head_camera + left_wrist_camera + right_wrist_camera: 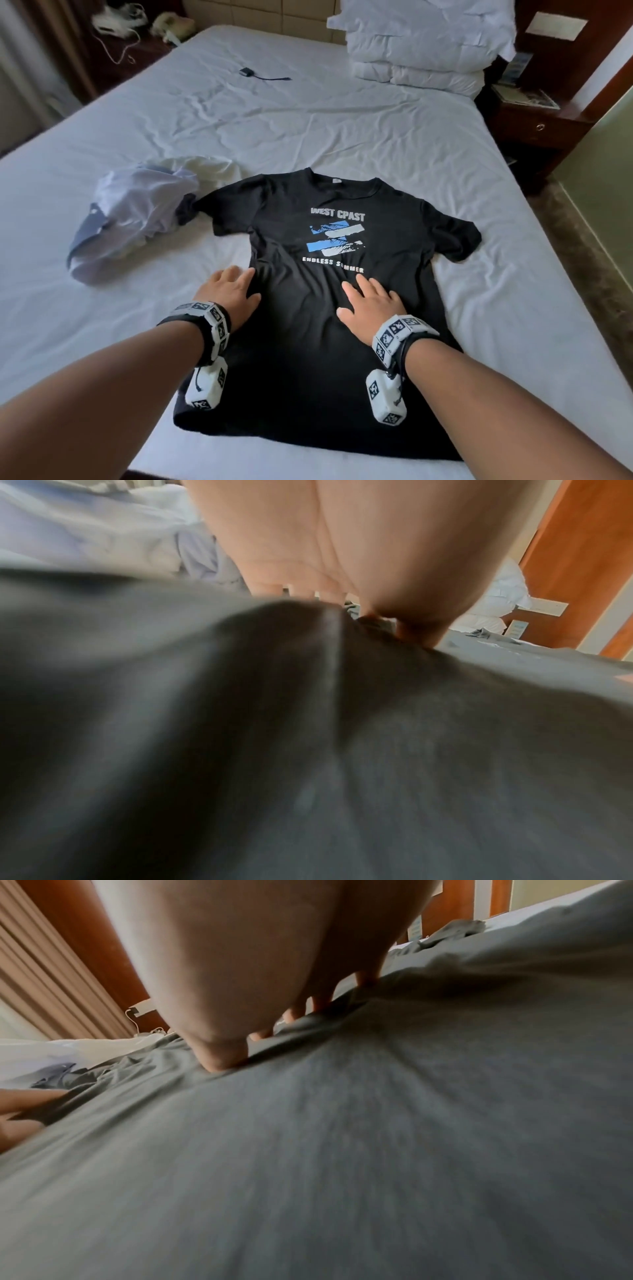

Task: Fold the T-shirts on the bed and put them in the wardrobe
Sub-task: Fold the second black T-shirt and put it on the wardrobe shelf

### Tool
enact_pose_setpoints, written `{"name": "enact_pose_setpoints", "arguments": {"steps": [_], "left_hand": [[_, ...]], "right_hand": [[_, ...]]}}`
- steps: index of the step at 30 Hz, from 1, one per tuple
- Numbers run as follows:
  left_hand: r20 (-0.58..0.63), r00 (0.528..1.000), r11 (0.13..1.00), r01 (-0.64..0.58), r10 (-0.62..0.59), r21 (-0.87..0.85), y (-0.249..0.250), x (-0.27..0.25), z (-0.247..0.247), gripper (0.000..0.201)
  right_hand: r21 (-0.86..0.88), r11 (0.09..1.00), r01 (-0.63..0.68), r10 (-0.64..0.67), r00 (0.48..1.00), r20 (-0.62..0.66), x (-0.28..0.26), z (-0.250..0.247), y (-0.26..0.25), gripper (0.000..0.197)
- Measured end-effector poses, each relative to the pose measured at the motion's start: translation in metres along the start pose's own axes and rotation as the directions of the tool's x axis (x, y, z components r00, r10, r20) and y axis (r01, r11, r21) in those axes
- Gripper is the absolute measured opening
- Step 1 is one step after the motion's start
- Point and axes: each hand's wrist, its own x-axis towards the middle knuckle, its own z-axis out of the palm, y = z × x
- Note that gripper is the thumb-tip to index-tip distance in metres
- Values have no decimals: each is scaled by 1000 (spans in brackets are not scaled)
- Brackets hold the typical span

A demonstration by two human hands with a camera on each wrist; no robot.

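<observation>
Two hands (230, 289) on "WEST CPAST" T-shirt (308, 359)

i count one black t-shirt (308, 325) spread flat on one bed (445, 154), two crumpled garments, one pale lilac (137, 212) and one cream (202, 164), two stacked pillows (421, 44), one small black cable (263, 75), and my two hands.

Stacked white pillows (421, 44), small black cabled device (246, 72), wooden nightstand (537, 126)
</observation>
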Motion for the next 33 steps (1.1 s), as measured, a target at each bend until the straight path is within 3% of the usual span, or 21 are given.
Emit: {"name": "enact_pose_setpoints", "arguments": {"steps": [7,14,17,23,26,29,33], "left_hand": [[-42,994,994,101,-103,-37,-2,-45,5,47],[17,982,947,188,-191,-260,-14,-86,19,50],[20,974,935,222,-225,-277,-16,-102,24,41],[-23,953,885,272,-303,-378,-24,-120,35,29],[-40,933,842,303,-357,-446,-31,-126,42,29],[-20,930,846,323,-366,-424,-42,-131,53,38],[-4,941,878,314,-338,-361,-47,-131,52,36]], "right_hand": [[24,999,-31,31,999,21,-44,12,-27,69],[8,999,41,-41,999,-1,-85,32,-75,72],[-7,997,81,-81,997,-10,-99,37,-87,73],[71,973,222,-217,974,-69,-128,44,-91,83],[-8,964,266,-266,964,-2,-142,52,-83,95],[-57,958,282,-281,959,23,-148,57,-76,100],[-62,958,279,-278,960,13,-151,58,-67,102]]}}
